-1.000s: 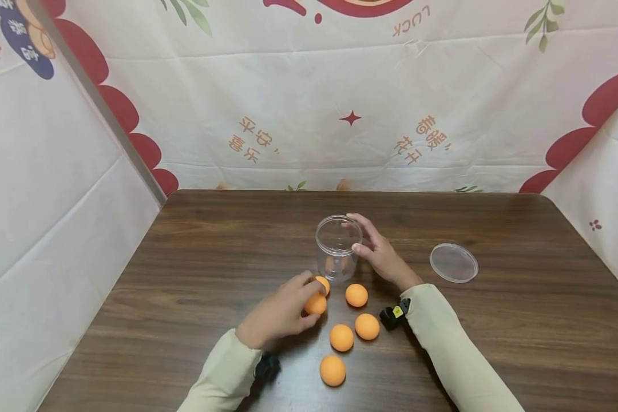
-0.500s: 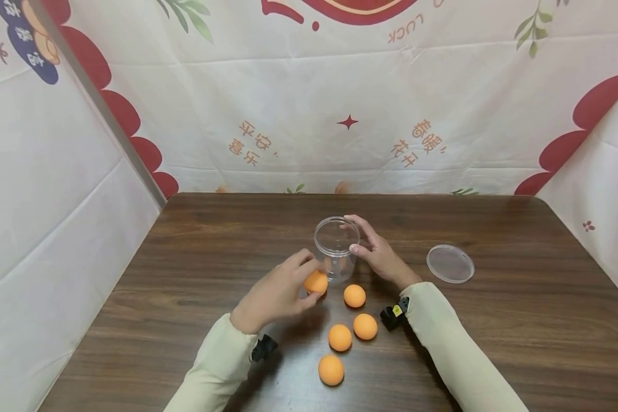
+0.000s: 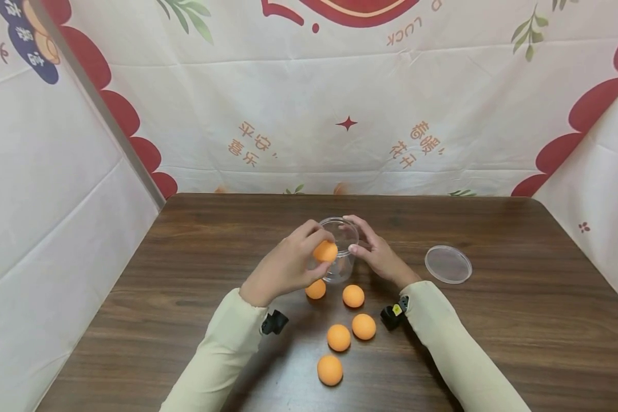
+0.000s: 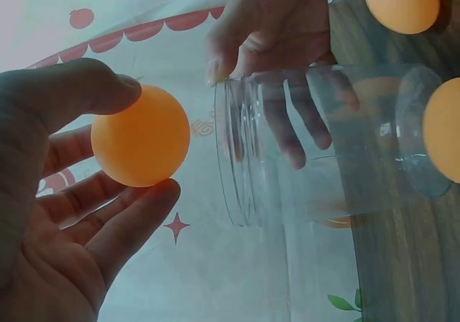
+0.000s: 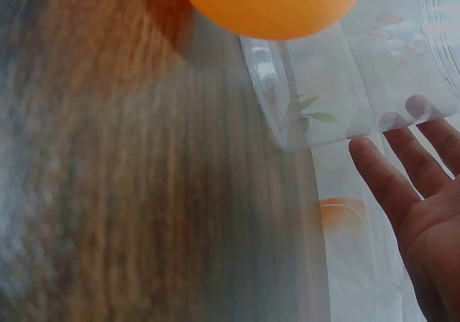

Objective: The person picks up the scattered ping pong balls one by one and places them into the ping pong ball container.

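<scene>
Between thumb and fingers, my left hand (image 3: 283,268) pinches an orange ping-pong ball (image 3: 325,252), raised beside the mouth of a clear plastic jar (image 3: 340,271). In the left wrist view the ball (image 4: 141,136) is just short of the jar's open rim (image 4: 233,153). My right hand (image 3: 380,258) holds the upright jar from its right side, thumb near the rim and fingers around the far wall. The right wrist view has several fingertips (image 5: 363,149) against the jar wall. Close to the jar's base lies another ping-pong ball (image 3: 316,289).
More orange ping-pong balls lie between the forearms: one (image 3: 353,296) just in front of the jar, others (image 3: 364,327) nearer the person, the nearest (image 3: 330,370) at the front. A clear round lid (image 3: 448,264) lies flat on the wooden table (image 3: 211,240), right of the jar. A printed cloth (image 3: 288,114) hangs behind.
My left hand has picked a ping-pong ball off the table and raised it to the jar's rim. The right hand and jar have stayed in place.
</scene>
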Action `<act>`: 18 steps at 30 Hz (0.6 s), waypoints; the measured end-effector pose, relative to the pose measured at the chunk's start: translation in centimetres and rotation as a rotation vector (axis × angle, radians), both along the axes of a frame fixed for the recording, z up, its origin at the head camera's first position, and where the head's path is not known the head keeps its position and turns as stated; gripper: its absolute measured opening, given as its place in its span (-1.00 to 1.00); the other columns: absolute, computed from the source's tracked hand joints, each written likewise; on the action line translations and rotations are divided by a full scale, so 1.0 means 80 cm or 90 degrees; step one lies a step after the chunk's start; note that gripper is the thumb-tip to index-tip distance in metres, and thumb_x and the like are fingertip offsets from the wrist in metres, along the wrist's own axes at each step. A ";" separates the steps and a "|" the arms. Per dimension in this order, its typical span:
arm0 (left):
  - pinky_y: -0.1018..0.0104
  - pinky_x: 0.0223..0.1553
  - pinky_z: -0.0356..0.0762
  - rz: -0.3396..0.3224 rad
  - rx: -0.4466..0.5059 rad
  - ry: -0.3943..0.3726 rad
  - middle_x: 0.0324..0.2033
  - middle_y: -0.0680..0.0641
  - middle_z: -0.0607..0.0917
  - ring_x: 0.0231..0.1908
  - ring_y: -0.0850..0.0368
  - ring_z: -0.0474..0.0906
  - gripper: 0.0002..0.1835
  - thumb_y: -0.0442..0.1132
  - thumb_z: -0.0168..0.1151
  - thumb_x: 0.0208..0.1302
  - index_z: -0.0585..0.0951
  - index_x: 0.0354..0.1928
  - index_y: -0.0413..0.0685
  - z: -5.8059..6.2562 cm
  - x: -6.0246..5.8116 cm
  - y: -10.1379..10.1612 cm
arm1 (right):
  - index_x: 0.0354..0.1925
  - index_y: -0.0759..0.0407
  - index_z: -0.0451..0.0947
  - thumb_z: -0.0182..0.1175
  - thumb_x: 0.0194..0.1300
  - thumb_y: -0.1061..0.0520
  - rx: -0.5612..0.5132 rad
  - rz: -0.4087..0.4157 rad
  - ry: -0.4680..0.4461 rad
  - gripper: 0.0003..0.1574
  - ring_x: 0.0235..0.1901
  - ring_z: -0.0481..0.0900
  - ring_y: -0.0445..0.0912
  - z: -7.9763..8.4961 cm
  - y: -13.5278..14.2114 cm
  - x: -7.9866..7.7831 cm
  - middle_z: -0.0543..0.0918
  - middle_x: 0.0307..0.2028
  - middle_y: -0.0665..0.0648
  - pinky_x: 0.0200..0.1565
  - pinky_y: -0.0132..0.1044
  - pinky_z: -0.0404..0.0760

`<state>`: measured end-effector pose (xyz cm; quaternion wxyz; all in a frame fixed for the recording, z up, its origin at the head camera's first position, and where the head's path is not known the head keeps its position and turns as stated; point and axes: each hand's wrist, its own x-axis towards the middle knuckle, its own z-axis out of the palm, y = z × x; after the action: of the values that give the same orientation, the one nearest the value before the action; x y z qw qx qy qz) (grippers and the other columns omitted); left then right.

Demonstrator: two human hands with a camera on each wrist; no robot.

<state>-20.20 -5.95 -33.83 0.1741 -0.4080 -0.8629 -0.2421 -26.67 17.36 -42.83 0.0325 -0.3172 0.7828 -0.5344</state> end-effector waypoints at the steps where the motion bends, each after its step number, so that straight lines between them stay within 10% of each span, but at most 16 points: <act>1: 0.44 -0.29 0.50 0.003 0.000 0.002 -0.20 -0.06 0.50 -0.32 0.20 0.44 -0.67 -0.37 0.36 0.04 0.55 -0.11 -0.16 0.001 -0.003 0.002 | 0.45 0.01 -0.02 -0.02 0.39 0.23 0.001 -0.001 0.001 -0.25 0.30 0.30 0.25 0.000 0.000 0.000 0.32 0.32 0.31 0.20 0.28 0.29; 18: 0.36 -0.19 0.55 0.021 0.000 -0.046 -0.13 -0.11 0.52 -0.24 0.13 0.50 -0.69 -0.36 0.32 0.11 0.55 -0.07 -0.20 0.010 -0.045 0.024 | 0.44 -0.04 0.00 0.03 0.37 0.24 0.017 -0.028 -0.016 -0.22 0.26 0.32 0.29 -0.001 0.001 -0.001 0.32 0.28 0.34 0.14 0.25 0.39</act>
<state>-23.83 -4.06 -33.07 0.1468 -0.3848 -0.8751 -0.2540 -26.73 17.48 -42.92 0.0346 -0.2929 0.7961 -0.5285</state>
